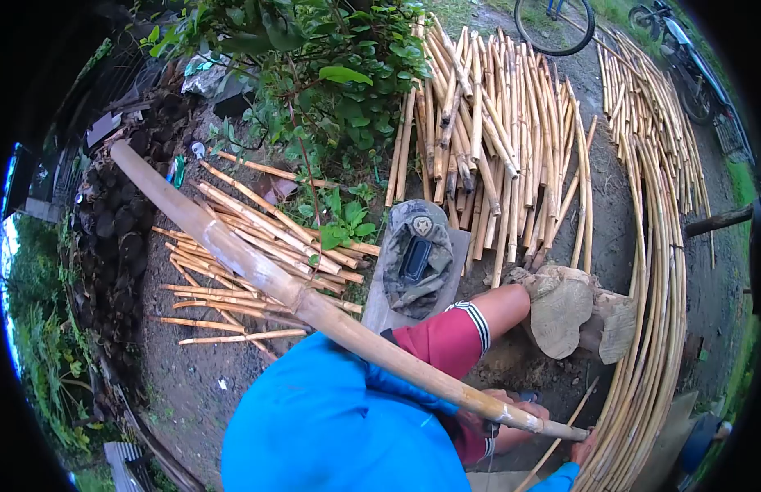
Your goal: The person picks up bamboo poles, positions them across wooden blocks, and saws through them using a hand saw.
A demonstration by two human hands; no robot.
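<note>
A long, thick bamboo pole (347,328) runs slantwise across my body, from the upper left down to its narrower end at the lower right. At that narrow end my right hand (585,448) is closed around the pole. My left hand (500,398) is farther back along it, mostly hidden behind the pole, with its fingers curled. A small dark item shows below it, too little to name. A thin bamboo stick (565,435) slants to the ground beneath the pole. Beside my knee stand cut wooden stumps (561,312).
Cut bamboo sticks (520,123) lie heaped ahead, with another pile (241,238) at left. Long bamboo poles (659,328) stretch along the right. A camouflage cap (417,283) holding a dark phone-like object (415,258) rests on a board. A bicycle wheel (554,25) and a motorcycle (692,57) stand beyond.
</note>
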